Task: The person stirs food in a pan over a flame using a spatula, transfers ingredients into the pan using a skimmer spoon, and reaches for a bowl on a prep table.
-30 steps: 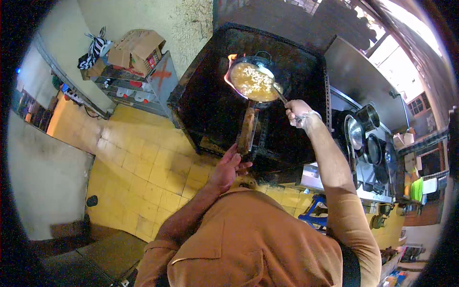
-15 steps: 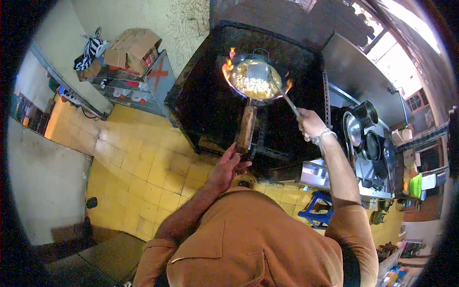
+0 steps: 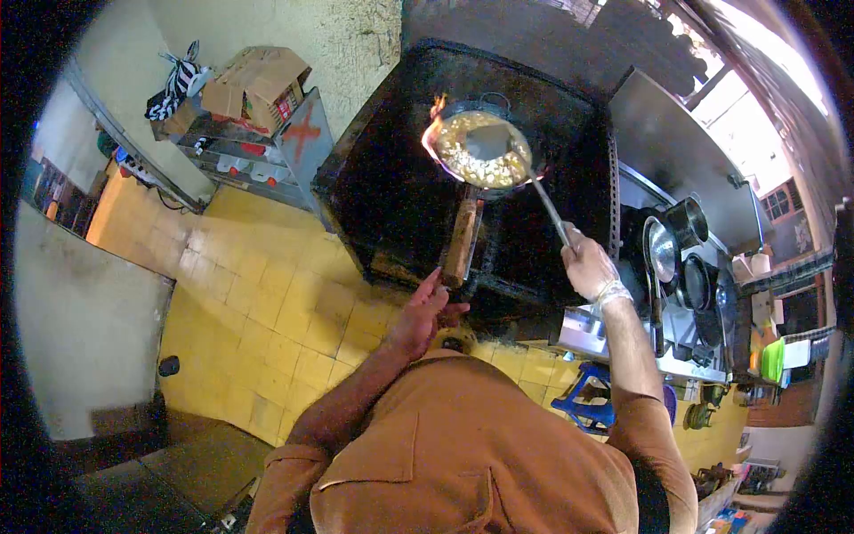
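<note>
A round wok [image 3: 504, 187] sits over the fire with light, chopped-looking food pieces [image 3: 487, 169] in yellowish liquid. Its wooden handle [image 3: 462, 240] points toward me. My left hand [image 3: 421, 320] is by the butt of this handle, fingers apart and a fingertip at its side; no wrapped grip shows. In a clear plastic glove, my right hand [image 3: 591, 265] is closed around the end of a long metal wok spatula [image 3: 547, 205]. The spatula's broad, flat head rests in the wok, over the food.
Flames [image 3: 433, 133] lick up the wok's left side above the blackened stove [image 3: 382, 187]. Pans [image 3: 660, 249] stand on the metal counter at right. A blue stool [image 3: 587, 396] is below it. Left are a shelf [image 3: 298, 151] and a cardboard box [image 3: 258, 80].
My right hand has drawn back toward me and slightly right with the spatula. Flames at the wok's right side have shrunk. My left hand stays by the handle's end.
</note>
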A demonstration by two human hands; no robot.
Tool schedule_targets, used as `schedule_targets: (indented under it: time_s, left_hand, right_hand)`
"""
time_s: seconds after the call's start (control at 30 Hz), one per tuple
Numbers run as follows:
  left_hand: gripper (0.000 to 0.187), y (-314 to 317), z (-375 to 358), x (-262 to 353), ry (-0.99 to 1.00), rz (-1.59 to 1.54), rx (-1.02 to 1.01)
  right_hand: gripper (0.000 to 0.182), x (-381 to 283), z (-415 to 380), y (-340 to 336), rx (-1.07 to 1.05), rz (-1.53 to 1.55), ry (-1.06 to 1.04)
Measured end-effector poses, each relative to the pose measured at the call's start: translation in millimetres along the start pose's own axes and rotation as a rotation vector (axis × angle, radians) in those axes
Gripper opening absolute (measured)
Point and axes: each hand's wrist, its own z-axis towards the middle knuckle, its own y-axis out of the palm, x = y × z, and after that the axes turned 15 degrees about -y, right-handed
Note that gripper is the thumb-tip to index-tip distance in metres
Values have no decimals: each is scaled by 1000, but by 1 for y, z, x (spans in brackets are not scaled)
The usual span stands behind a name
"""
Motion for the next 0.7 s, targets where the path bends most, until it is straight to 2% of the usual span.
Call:
schedule_targets:
  time_s: [0.03, 0.07, 0.1, 0.17, 0.3, 0.33, 0.43, 0.5, 0.6, 0.7]
  left_hand:
    - [60, 0, 1, -1, 1, 8, 10]
    - [59, 0, 2, -2, 2, 16, 18]
    - [59, 2, 1, -3, -1, 17, 17]
    - [59, 8, -3, -3, 18, 13, 75]
    - [58, 7, -1, -5, 28, -46, 30]
    - [59, 6, -2, -4, 26, -27, 29]
    - [59, 9, -6, -2, 34, -37, 14]
    - [59, 11, -7, 0, 43, -60, -1]
    - [58, 12, -5, 0, 39, -14, 51]
    - [57, 7, 1, -6, 35, -59, 36]
  right_hand:
    - [45, -3, -3, 0, -76, 21, 62]
    - [45, 18, -3, 21, 36, -4, -141]
    - [46, -6, -2, 11, -59, 69, -88]
    - [46, 5, 10, 36, -61, 64, -59]
    - [46, 9, 28, 49, -38, 76, 54]
    - [47, 10, 29, 51, 29, 62, 39]
    - [47, 2, 27, 38, 44, 94, 76]
    - [48, 2, 27, 40, 57, 97, 27]
    - [50, -3, 25, 43, -80, -48, -54]
    - [51, 6, 32, 65, -100, -125, -53]
